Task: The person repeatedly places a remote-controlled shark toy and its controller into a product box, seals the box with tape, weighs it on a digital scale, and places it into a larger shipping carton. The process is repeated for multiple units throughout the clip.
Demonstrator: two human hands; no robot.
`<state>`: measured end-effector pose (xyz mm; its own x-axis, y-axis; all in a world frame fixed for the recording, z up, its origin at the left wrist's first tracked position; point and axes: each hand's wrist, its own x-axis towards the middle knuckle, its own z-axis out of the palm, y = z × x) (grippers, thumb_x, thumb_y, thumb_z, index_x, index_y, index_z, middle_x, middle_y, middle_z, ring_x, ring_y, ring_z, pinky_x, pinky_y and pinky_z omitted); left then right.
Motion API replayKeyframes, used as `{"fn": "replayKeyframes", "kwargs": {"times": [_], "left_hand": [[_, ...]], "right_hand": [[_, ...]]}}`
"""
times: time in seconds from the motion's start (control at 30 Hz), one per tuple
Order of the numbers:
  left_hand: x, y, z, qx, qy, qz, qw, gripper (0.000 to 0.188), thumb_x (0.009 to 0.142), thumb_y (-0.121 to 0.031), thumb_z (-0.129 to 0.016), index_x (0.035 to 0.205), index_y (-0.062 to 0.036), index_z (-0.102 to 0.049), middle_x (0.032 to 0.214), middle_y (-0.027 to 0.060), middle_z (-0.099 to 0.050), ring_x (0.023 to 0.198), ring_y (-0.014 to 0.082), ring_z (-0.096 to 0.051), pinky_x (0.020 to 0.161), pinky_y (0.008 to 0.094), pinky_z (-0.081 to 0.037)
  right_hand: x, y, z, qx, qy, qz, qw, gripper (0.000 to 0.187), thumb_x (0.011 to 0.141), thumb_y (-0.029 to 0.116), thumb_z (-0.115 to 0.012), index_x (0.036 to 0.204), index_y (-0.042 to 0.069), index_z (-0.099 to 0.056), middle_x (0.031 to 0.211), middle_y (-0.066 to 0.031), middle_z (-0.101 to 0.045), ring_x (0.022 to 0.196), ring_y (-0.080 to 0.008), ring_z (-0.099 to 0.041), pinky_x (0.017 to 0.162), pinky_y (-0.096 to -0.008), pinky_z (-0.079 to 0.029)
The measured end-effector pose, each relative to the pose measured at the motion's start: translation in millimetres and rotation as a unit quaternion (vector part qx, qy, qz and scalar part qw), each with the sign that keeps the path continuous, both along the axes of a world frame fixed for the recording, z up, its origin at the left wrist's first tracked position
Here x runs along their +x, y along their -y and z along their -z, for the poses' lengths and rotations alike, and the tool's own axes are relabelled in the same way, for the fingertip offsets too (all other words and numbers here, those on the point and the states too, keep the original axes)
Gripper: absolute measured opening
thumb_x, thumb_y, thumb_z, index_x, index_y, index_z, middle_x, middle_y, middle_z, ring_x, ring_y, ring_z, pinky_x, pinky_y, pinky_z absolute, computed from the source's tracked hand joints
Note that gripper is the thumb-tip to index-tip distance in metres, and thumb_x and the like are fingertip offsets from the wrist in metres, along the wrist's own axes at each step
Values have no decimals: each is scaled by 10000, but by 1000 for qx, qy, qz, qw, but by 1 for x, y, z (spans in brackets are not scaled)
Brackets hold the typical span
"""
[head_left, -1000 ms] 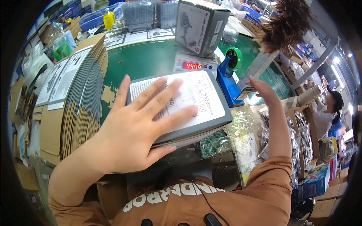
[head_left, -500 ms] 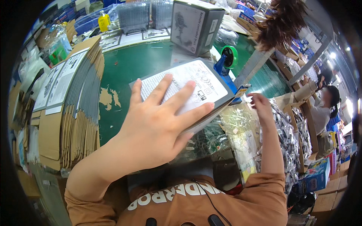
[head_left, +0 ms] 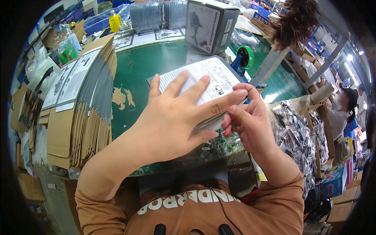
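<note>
A grey cardboard box (head_left: 217,72) with a white printed label on its top lies tilted on the green table in front of me. My left hand (head_left: 178,113) rests across its top, fingers spread, with the thumb down along the near side. At the box's right corner, my right hand (head_left: 252,123) is pinched closed, its fingertips close to my left index fingertip. Whatever sits in that pinch is too small or hidden to name. Just beyond the box stands a blue tape dispenser (head_left: 236,62) with a green-rimmed roll (head_left: 245,57), partly covered by the box.
Flattened cartons (head_left: 84,105) are stacked on the left. An upright grey printed box (head_left: 209,27) stands at the back, near clear plastic trays (head_left: 145,17) and a yellow bottle (head_left: 114,21). Small bagged parts (head_left: 293,125) pile up on the right. A person (head_left: 338,117) sits farther right.
My right hand has come from beside the tape dispenser leftward to the box's right corner, and its fingers have closed there. My left hand stays spread on the box.
</note>
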<state>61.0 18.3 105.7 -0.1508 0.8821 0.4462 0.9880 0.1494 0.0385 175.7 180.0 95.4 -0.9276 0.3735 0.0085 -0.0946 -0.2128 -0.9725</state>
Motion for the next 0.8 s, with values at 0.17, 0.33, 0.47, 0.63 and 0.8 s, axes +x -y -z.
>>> {"fn": "replayKeyframes", "kwargs": {"times": [0.17,0.33,0.47,0.63,0.8], "left_hand": [[-2,-1,1,12,-3,0,1000,574,726,-320,-669,1272,-261,-503,1341,91,-452,1211,381,-401,933,548,-284],[2,-5,3,12,18,-10,1000,596,703,-267,-668,1274,-246,-499,1326,78,-471,1197,379,-410,932,524,-287],[-1,-3,-3,2,15,-3,1000,560,715,-343,-657,1249,-237,-527,1324,80,-475,1198,379,-415,943,501,-284],[-67,-6,-11,220,374,160,887,636,825,-538,-492,1217,-37,-523,1106,168,-611,925,212,-627,768,305,-472],[-195,-102,7,302,498,-8,813,706,783,-492,-602,1315,-82,-383,1232,158,-508,1151,245,-466,944,338,-357]], "right_hand": [[3,7,8,2,-18,25,1000,346,852,82,-589,1016,84,-284,710,-131,-612,571,-180,-619,510,-250,-509],[2,8,43,63,-128,82,986,364,832,48,-611,919,106,-262,712,-110,-600,592,-153,-613,511,-242,-507],[-3,2,76,119,-120,197,966,408,730,110,-748,803,92,-348,655,-29,-539,555,-67,-513,497,-189,-415],[-7,-43,82,241,-180,179,937,533,566,245,-867,846,72,-448,755,-36,-580,710,-94,-573,636,-241,-453],[-56,-95,80,86,-155,-200,964,1533,399,545,-858,1389,67,210,1479,-190,-60,1360,-291,-99,1073,-452,-148]]}}
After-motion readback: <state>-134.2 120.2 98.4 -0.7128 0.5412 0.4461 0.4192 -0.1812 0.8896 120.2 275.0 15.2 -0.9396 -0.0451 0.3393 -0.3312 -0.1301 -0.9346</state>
